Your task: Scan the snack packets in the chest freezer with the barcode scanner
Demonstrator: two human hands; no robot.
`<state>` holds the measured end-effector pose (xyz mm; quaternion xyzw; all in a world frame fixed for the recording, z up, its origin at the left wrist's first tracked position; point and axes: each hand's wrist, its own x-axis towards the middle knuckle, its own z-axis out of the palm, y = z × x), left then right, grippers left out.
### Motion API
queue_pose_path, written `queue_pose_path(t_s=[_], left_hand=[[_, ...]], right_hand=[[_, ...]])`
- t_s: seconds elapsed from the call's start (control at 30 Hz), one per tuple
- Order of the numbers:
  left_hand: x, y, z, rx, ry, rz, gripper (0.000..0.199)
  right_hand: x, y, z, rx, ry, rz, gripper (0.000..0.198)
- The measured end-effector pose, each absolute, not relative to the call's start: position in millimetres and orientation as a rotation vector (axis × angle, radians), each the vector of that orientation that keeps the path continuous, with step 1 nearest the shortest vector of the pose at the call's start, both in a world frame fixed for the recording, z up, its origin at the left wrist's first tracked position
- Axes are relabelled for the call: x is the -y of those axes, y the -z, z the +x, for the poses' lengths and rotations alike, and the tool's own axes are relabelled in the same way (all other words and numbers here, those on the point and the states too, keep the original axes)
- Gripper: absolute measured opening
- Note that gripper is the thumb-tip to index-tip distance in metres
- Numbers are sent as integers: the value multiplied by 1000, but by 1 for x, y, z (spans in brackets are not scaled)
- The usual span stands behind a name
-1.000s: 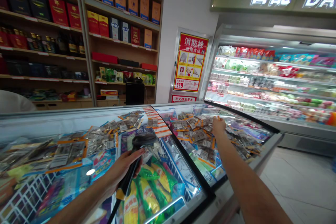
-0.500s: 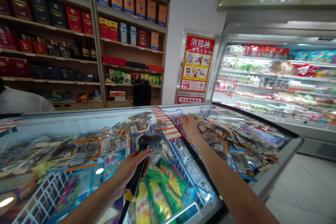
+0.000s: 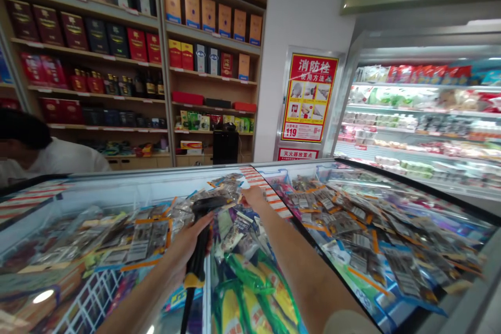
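My left hand [image 3: 198,237] is wrapped round the handle of a black and yellow barcode scanner [image 3: 199,250], whose head points right and whose cable runs down. Ahead of it, my right hand [image 3: 254,197] reaches over the left freezer beside the striped divider [image 3: 270,193]. Its fingers look closed together at the edge of a heap of clear snack packets [image 3: 225,185]; what they grip, if anything, is hidden. Below both hands lie green and yellow bags of corn [image 3: 250,287]. More orange-edged packets [image 3: 144,237] spread left of the scanner.
A right-hand freezer [image 3: 483,276] holds many barcoded packets [image 3: 360,224]. A white wire basket [image 3: 92,297] stands inside the left freezer. Behind are shelves of boxes [image 3: 136,44], a red poster [image 3: 309,96] and a lit chiller [image 3: 422,104]. A person in white [image 3: 74,156] bends at far left.
My right hand has moved left, from over the right freezer to the packet heap left of the divider. The scanner has shifted slightly left in view. The view has turned left, showing more of the person.
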<state>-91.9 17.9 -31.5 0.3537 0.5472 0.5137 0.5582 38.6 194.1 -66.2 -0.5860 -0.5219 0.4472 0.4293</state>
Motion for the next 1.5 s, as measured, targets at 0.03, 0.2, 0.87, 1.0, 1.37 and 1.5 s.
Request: queue_pose_path(t_s=[0.03, 0.2, 0.87, 1.0, 1.37, 1.5], left_hand=[[-21, 33, -96, -1298, -1229, 813, 38], [-26, 38, -100, -1267, -1236, 789, 35], [14, 26, -52, -1076, -959, 1135, 39], [15, 24, -52, -1074, -942, 1142, 40], [16, 28, -49, -1071, -954, 1137, 37], [18, 28, -49, -1046, -942, 1148, 38]], right_hand=[[-194, 67, 35, 1303, -1136, -1490, 25], [-185, 63, 45, 1290, -1113, -1541, 23], [-109, 76, 147, 1080, -970, -1417, 10], [-106, 75, 146, 1089, -970, -1424, 9], [-103, 74, 146, 1053, -946, -1433, 12], [-104, 74, 150, 1027, -947, -1427, 12]])
